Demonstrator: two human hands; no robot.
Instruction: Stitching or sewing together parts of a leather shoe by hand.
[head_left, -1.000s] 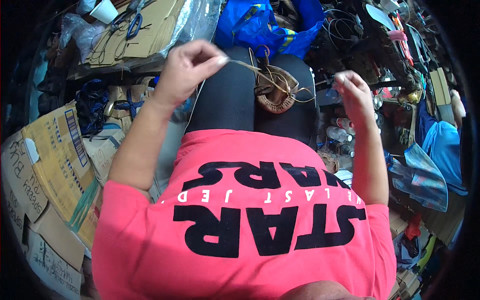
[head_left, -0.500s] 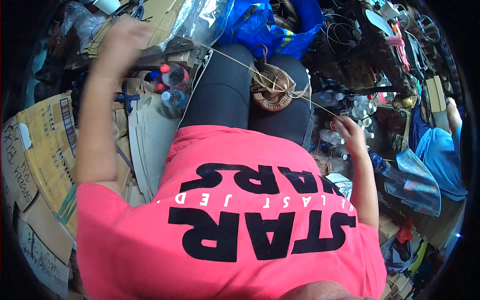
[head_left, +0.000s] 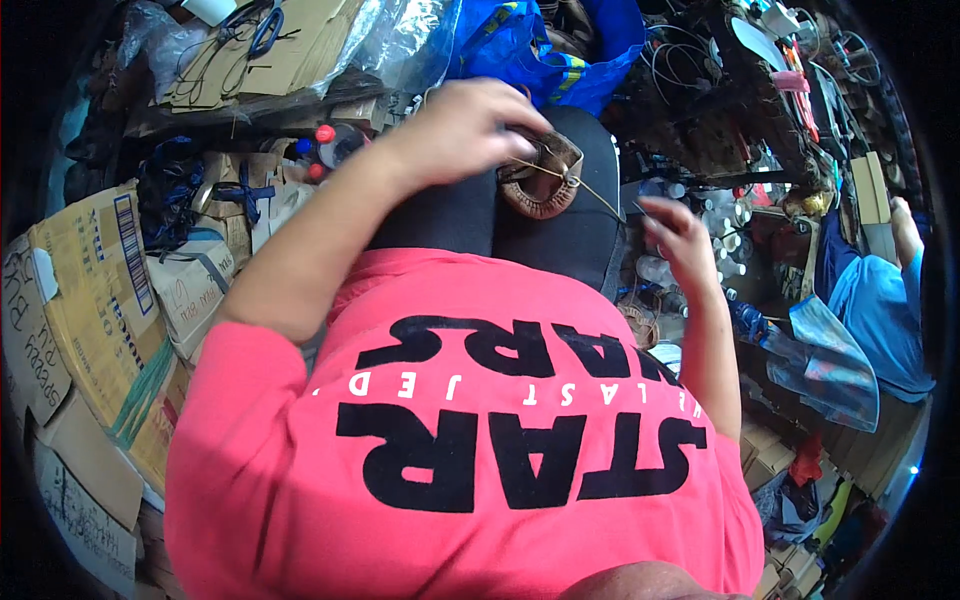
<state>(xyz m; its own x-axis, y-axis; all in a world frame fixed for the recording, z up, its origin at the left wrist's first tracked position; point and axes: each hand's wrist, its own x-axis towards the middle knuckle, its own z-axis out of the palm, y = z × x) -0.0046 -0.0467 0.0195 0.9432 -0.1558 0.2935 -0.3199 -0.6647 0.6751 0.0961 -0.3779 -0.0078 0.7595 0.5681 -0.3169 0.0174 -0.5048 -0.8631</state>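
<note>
A brown leather shoe (head_left: 545, 198) with gathered stitching round its rounded end rests on my dark-trousered lap. Pale thread (head_left: 598, 197) runs from its edge toward the right. My left hand (head_left: 465, 130) is over the shoe's far left side, fingers curled and slightly blurred, with thread coming out at the fingertips; it covers part of the shoe. To the right of my thigh, my right hand (head_left: 683, 240) is raised, thumb and fingers pinched at the thread's end. Whether a needle is in either hand I cannot make out.
A blue bag (head_left: 590, 85) stands beyond my knees. Cardboard sheets with blue-handled scissors (head_left: 267, 32) lie far left, above capped bottles (head_left: 335, 145). Cardboard boxes (head_left: 95, 270) crowd the left. More bottles (head_left: 725, 225) stand right, and another person's blue-clothed leg (head_left: 880, 310) shows at far right.
My left hand has swung from the far left, where it held the thread taut, in to the shoe. My right hand has shifted slightly nearer the shoe, and the thread on the left has slackened.
</note>
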